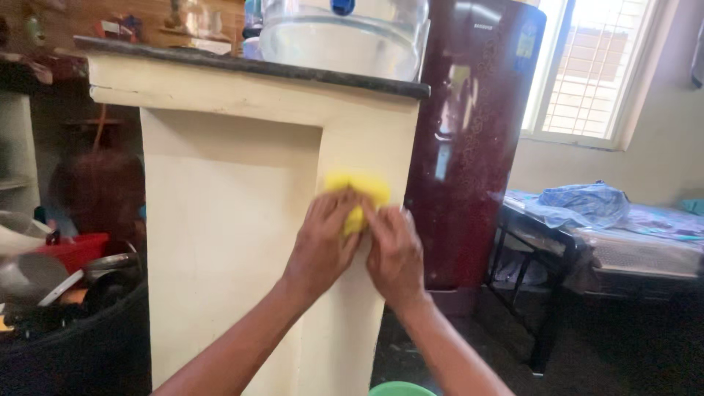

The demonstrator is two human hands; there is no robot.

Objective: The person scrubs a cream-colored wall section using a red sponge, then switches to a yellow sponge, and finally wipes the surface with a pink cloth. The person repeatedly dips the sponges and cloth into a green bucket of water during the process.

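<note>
Kitchen corner: cream counter pillar (352, 139) under dark stone countertop (249, 64), maroon fridge (469, 139) just beside, big clear water jar (345, 33) on top. Left hand (323, 246) and right hand (396, 253) side by side, fingers curled closed over yellow cloth (359, 194), pressing it flat against pillar front face. Judgement: keep palms firm, cloth spread not bunched, work even overlapping strokes along edge nearest fridge. Black tub of utensils (66, 323) low at left, well apart.

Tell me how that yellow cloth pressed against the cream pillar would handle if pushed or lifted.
The yellow cloth looks bunched under the left hand and right hand, so it is probably soft and floppy. It seems light, and would likely slide along the cream pillar rather than roll.
</note>
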